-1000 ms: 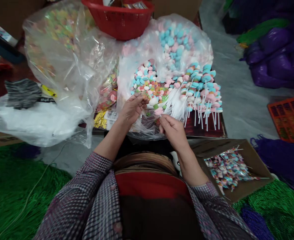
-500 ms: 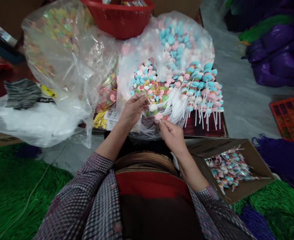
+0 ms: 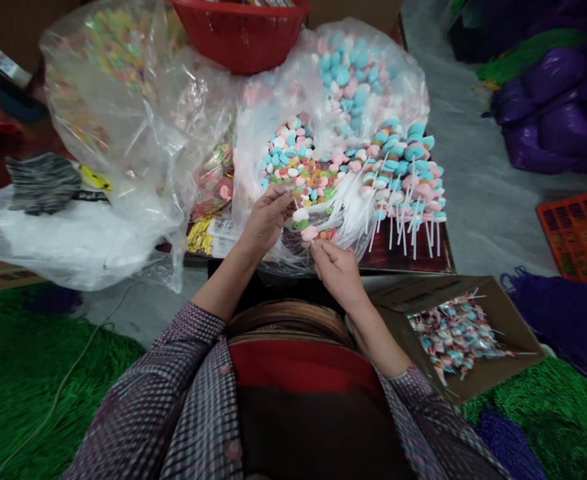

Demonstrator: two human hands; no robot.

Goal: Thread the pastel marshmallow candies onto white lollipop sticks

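Observation:
My right hand (image 3: 337, 270) is closed, with thumb and forefinger pinched at the lower end of a candy skewer. On this skewer a pink marshmallow (image 3: 310, 233) sits just above the fingertips, and a white marshmallow (image 3: 300, 215) is higher up, with green candy between them. The skewer's thin white upper tip comes close to my left hand (image 3: 269, 217). That hand's fingers are pinched together, and what they hold is hidden. Beneath both hands lies an opened plastic bag of loose marshmallows and gummy rings (image 3: 318, 179). A bundle of white sticks (image 3: 346, 207) rests beside them.
Finished-looking candy skewers (image 3: 413, 173) are piled at the table's right edge. A cardboard box (image 3: 516, 333) of wrapped candies stands below. Large clear bags (image 3: 138, 133) fill the left side, and a red basket (image 3: 243, 40) is at the back. An orange crate (image 3: 580, 233) stands at right.
My right hand and the skewer have shifted slightly left. My left hand stays pinched in nearly the same place.

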